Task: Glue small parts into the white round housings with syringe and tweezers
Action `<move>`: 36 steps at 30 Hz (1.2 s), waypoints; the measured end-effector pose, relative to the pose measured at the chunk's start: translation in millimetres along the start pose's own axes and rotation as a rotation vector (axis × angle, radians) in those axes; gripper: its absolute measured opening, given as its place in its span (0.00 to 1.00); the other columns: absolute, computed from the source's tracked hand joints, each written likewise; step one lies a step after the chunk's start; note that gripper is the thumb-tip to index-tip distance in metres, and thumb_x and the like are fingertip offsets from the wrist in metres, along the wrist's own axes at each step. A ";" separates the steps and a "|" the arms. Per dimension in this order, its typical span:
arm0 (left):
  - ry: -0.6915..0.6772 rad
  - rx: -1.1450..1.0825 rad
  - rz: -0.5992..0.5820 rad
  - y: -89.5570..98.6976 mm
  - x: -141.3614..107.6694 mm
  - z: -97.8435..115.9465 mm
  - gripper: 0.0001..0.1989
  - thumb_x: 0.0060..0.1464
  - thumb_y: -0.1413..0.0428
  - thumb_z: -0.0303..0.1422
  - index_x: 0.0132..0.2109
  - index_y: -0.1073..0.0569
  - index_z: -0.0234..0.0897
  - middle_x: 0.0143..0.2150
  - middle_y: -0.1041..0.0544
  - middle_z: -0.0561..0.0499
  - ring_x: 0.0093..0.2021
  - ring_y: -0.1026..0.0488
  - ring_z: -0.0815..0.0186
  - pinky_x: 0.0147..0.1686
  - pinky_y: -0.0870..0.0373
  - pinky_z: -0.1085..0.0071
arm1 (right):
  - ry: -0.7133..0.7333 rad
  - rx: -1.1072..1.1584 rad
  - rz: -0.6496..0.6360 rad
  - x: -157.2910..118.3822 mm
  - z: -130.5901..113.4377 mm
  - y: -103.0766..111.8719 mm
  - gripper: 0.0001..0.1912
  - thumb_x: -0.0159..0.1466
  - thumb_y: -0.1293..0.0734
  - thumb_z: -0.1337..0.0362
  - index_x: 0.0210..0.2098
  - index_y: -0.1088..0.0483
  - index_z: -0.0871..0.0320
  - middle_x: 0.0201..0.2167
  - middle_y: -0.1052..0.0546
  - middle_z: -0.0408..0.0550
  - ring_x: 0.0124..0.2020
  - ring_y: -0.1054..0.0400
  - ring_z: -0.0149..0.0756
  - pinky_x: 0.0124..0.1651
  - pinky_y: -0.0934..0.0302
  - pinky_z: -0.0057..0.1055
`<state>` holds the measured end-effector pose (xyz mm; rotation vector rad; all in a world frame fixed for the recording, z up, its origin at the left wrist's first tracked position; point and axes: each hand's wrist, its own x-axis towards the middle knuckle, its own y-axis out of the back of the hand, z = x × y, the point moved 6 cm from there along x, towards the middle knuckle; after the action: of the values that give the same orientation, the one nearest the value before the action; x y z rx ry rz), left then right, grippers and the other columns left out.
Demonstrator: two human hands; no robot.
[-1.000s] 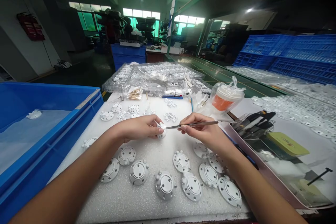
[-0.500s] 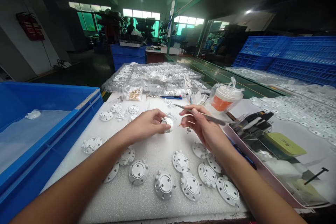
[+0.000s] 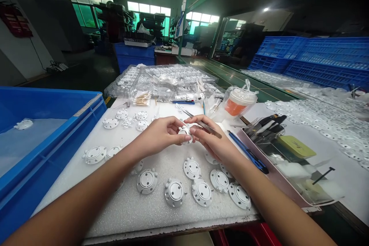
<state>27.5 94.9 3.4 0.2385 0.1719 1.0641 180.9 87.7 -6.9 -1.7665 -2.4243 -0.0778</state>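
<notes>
My left hand [image 3: 161,134] pinches a small white round part [image 3: 184,132] above the middle of the white foam sheet [image 3: 121,215]. Close against it on the right, my right hand [image 3: 213,138] holds metal tweezers [image 3: 205,126] between its fingers, their tips pointing up and left. Its fingertips reach the white part, though the exact contact is hidden. White discs with two dark holes lie around, among them one [image 3: 176,192] near the front and another [image 3: 94,154] at the left. Small loose white pieces [image 3: 127,123] lie behind my left forearm.
A blue bin [image 3: 52,100] stands at the left. Clear trays of white parts [image 3: 173,71], cotton swabs [image 3: 142,98] and a bagged cup [image 3: 238,102] are behind. A pink-edged tool box [image 3: 284,188] and blue pens [image 3: 248,152] lie right.
My right hand has moved left, its fingers now at the white part, and the tweezers came with it. The whole view has shifted slightly.
</notes>
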 end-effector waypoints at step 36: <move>0.067 -0.218 -0.058 -4.6 -2.1 0.1 0.21 0.44 0.31 0.35 0.45 0.27 0.35 0.37 0.20 0.47 0.41 0.22 0.62 0.44 0.26 0.64 | -0.050 0.118 -0.008 -1.9 -3.2 -4.8 0.11 0.57 0.28 0.67 0.40 0.28 0.52 0.30 0.28 0.41 0.32 0.35 0.30 0.38 0.41 0.29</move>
<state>30.4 90.9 2.2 0.0010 0.1211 1.0250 177.2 84.0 -3.8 -1.7274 -2.4162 0.1085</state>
